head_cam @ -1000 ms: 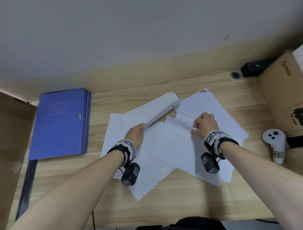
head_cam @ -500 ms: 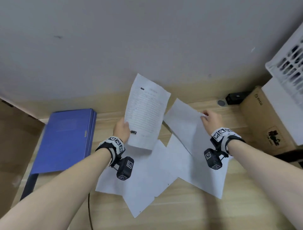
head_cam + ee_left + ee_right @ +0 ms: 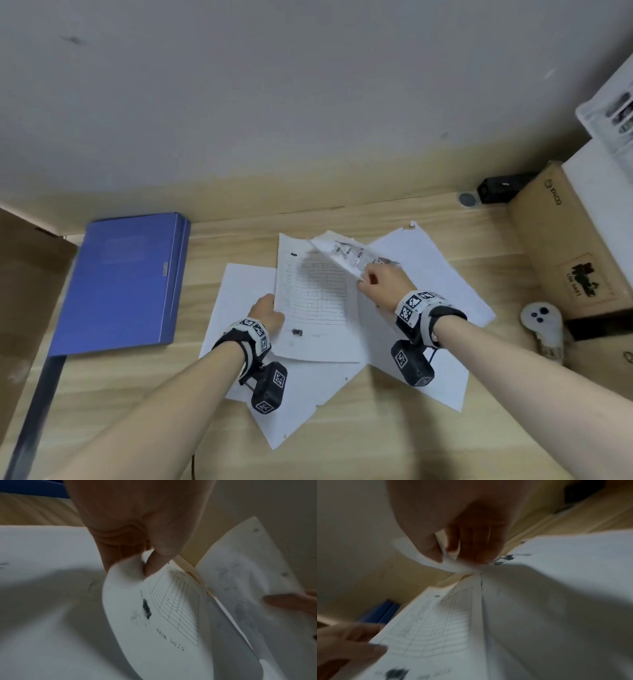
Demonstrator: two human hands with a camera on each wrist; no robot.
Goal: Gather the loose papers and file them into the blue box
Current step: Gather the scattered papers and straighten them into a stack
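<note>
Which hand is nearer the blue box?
Left. The left hand grips a printed sheet just right of the blue box; the right hand holds another sheet farther right.

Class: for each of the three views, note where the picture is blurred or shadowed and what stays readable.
Head view: mostly sharp, table sheet readable, right hand and its sheet smeared. Left wrist view: dim, left hand casts shadow on the papers; grid lines readable. Right wrist view: heavily blurred, dark.
</note>
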